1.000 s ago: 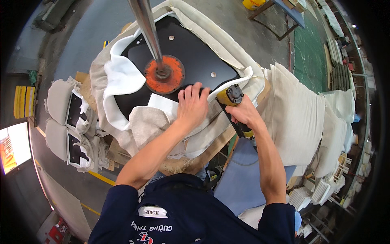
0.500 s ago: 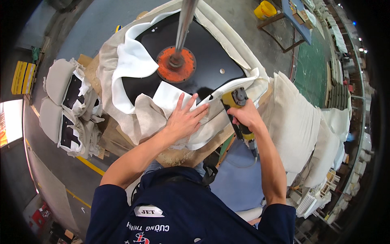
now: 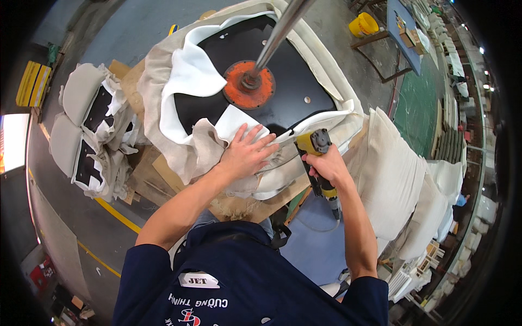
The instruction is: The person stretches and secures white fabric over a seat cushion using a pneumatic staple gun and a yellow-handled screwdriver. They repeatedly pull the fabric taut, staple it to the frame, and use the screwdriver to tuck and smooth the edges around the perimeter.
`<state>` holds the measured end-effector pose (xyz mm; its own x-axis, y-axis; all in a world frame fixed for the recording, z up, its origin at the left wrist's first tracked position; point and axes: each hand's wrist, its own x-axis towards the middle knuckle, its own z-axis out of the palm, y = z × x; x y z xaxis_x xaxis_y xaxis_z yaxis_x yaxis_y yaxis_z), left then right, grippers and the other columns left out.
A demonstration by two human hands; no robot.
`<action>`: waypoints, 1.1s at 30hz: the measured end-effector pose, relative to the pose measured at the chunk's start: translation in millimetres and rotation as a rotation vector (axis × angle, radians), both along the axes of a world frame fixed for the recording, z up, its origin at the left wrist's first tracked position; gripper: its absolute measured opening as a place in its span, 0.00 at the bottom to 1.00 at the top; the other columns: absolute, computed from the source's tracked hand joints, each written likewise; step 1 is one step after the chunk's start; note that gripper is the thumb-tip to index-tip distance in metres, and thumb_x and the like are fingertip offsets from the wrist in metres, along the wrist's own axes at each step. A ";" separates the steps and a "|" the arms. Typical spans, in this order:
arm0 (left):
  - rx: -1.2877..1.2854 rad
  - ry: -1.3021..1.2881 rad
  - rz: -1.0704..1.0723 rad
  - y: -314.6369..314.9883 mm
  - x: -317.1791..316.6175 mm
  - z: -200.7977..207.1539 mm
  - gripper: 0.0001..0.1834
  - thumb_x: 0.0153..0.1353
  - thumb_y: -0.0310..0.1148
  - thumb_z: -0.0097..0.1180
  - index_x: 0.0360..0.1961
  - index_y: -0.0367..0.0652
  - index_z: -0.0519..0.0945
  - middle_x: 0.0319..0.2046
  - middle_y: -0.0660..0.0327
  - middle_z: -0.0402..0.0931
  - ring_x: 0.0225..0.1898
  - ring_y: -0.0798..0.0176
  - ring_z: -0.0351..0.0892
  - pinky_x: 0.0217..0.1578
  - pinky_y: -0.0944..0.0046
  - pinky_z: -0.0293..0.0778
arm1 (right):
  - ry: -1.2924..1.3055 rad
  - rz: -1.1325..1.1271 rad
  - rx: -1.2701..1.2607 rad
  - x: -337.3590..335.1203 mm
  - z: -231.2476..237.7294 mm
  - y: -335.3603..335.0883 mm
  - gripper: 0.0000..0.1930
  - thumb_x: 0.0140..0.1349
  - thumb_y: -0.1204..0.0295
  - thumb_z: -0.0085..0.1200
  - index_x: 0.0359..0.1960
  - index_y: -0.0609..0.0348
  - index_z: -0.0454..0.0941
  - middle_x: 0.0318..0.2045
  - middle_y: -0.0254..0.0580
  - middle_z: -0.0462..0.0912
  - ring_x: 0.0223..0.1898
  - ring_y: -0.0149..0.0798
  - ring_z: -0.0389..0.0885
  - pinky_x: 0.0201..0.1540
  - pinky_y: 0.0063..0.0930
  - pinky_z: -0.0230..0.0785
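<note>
A seat cushion with a black base panel (image 3: 288,81) lies in front of me, beige fabric (image 3: 152,98) and white padding (image 3: 193,70) loose around its rim. An orange round plate (image 3: 239,98) with a metal rod (image 3: 280,32) presses on the panel's middle. My left hand (image 3: 247,154) is spread flat on the folded fabric and padding along the near edge. In my right hand (image 3: 329,163) is a yellow and black staple gun (image 3: 312,142), its nose at the near right edge of the cushion. Whether the nose touches the fabric I cannot tell.
Upholstered cushions (image 3: 81,98) are stacked at the left. More beige cushion pieces (image 3: 391,179) lie at the right. A yellow bucket (image 3: 363,25) stands near a blue table (image 3: 399,32) at the far right. An air hose (image 3: 326,228) hangs from the staple gun.
The view has shifted slightly, so the cushion and rod appear further right. My left hand stays pressed on the fabric, and the staple gun remains by the near right edge.
</note>
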<state>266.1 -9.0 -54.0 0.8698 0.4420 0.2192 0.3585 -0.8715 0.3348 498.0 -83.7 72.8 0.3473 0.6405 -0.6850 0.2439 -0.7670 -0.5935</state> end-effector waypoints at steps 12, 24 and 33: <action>-0.037 -0.050 0.018 4.7 1.1 -0.3 0.32 0.57 0.49 0.69 0.63 0.57 0.79 0.65 0.71 0.74 0.71 0.54 0.64 0.71 0.39 0.57 | 0.009 0.059 -0.053 -3.1 -16.9 -3.0 0.09 0.56 0.76 0.59 0.36 0.69 0.79 0.23 0.40 0.83 0.18 0.32 0.81 0.21 0.27 0.73; -0.110 -0.050 0.009 3.7 1.0 1.6 0.35 0.54 0.47 0.71 0.65 0.58 0.78 0.65 0.67 0.74 0.70 0.51 0.65 0.72 0.35 0.56 | 0.017 0.142 0.029 -25.0 -17.0 -23.9 0.13 0.57 0.77 0.62 0.44 0.66 0.79 0.27 0.39 0.84 0.21 0.31 0.80 0.26 0.29 0.75; -0.153 0.240 0.489 9.3 -53.8 56.2 0.27 0.52 0.39 0.70 0.55 0.50 0.80 0.51 0.60 0.79 0.58 0.51 0.76 0.61 0.45 0.67 | -0.194 0.360 0.129 -3.7 -14.2 -21.7 0.22 0.50 0.72 0.60 0.50 0.59 0.80 0.41 0.60 0.86 0.48 0.65 0.82 0.54 0.45 0.75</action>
<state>212.4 0.3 2.3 0.5731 0.8175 -0.0573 0.7901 -0.5326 0.3036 494.3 -105.4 58.6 0.2006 0.8205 -0.5353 0.5991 -0.5351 -0.5956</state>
